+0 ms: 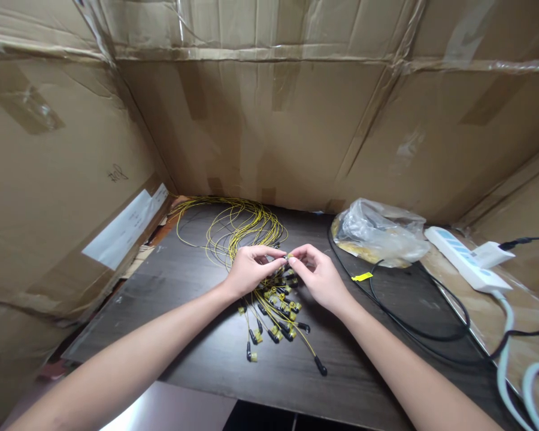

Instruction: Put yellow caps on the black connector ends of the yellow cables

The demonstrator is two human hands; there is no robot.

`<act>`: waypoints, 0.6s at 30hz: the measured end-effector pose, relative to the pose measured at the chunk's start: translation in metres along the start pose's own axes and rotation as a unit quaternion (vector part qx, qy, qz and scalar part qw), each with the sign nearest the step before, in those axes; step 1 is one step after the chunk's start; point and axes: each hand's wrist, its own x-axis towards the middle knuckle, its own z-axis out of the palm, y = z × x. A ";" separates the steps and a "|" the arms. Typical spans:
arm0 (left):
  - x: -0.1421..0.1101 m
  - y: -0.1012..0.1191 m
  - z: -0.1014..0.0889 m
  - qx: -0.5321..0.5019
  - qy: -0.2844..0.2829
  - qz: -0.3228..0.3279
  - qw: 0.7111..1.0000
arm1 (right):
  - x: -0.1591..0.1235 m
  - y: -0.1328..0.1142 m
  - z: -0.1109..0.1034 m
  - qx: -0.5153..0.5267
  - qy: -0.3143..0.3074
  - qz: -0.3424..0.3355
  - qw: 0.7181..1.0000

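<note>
Your two bare forearms reach in from the bottom edge over a dark wooden table (pixel 175 353). Nearest you on it lies a fan of thin yellow cable ends (pixel 276 323), each tipped with a small black-and-yellow connector, spread out below your hands. Above that fan your left hand (pixel 247 272) and right hand (pixel 318 275) meet fingertip to fingertip. Thumb and forefinger of each hand are pressed together, pinching one small connector (pixel 288 257) between them; your other fingers curl loosely. Just beyond your hands the same cables gather into a loose yellow coil (pixel 240 224) lying flat on the table. To your right a black cord (pixel 408 326) loops across the tabletop, with a small yellow tag (pixel 362 276) beside it. Farther right lie a crumpled clear plastic bag (pixel 379 230) and a white power strip (pixel 465 260) with a plug in it. Taped cardboard walls (pixel 269 120) stand around the table at the back and on both sides.
</note>
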 end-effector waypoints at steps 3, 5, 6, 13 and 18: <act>-0.001 0.001 0.000 -0.008 0.000 -0.022 1.000 | 0.001 0.000 0.000 0.010 -0.004 0.006 1.000; -0.001 0.002 0.000 -0.010 -0.006 -0.028 1.000 | 0.000 0.000 0.000 0.015 -0.012 0.010 1.000; -0.001 0.002 0.000 -0.010 -0.008 -0.026 1.000 | 0.000 0.000 0.001 0.017 -0.016 0.011 1.000; -0.002 0.002 0.000 0.004 -0.004 -0.001 1.000 | -0.001 0.000 0.005 0.035 -0.018 0.008 0.999; -0.002 0.003 -0.001 -0.002 -0.020 -0.014 1.000 | 0.000 0.001 0.003 0.054 -0.027 0.022 0.998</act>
